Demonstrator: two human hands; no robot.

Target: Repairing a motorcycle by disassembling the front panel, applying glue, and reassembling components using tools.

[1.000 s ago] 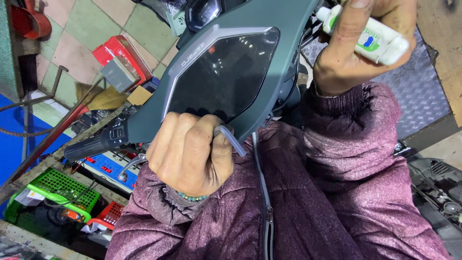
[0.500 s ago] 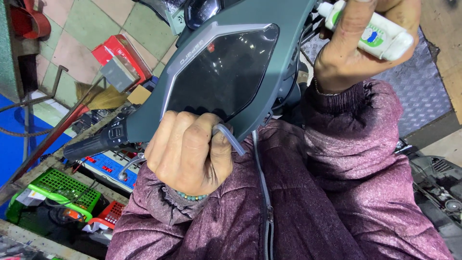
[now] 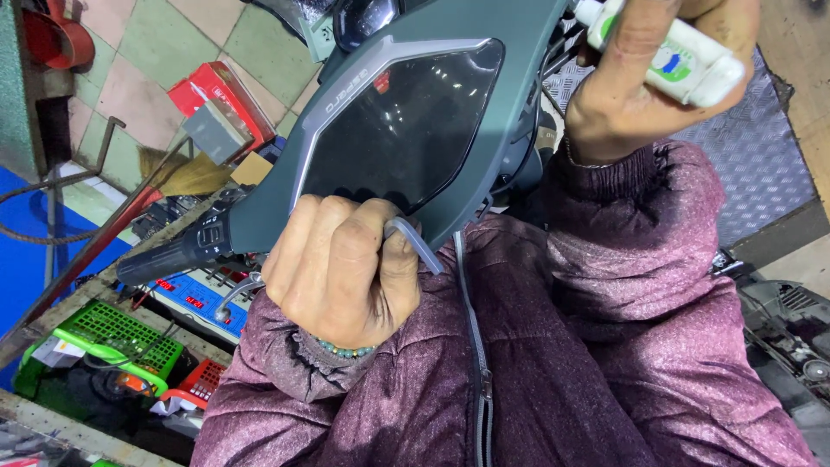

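A dark grey scooter dashboard housing (image 3: 510, 78) with a black glossy display panel (image 3: 402, 130) fills the upper middle. My left hand (image 3: 341, 268) is clenched just below the panel's lower edge, gripping a grey cable (image 3: 415, 242) that bends out past my fingers. My right hand (image 3: 644, 73) is raised at the upper right, closed around a small white squeeze bottle (image 3: 692, 65) with a green and blue label. The bottle's nozzle (image 3: 588, 10) points left toward the housing's upper edge. A black handlebar grip (image 3: 164, 259) sticks out to the left of the housing.
Purple jacket sleeves cover the lower frame. On the left are a red box (image 3: 220, 91), a grey block (image 3: 216, 130), a blue device with red digits (image 3: 194, 298) and a green crate (image 3: 117, 333). Grey tread plate (image 3: 769, 173) lies at the right.
My right hand with the white bottle has lifted slightly higher. My left hand keeps the same grip on the cable.
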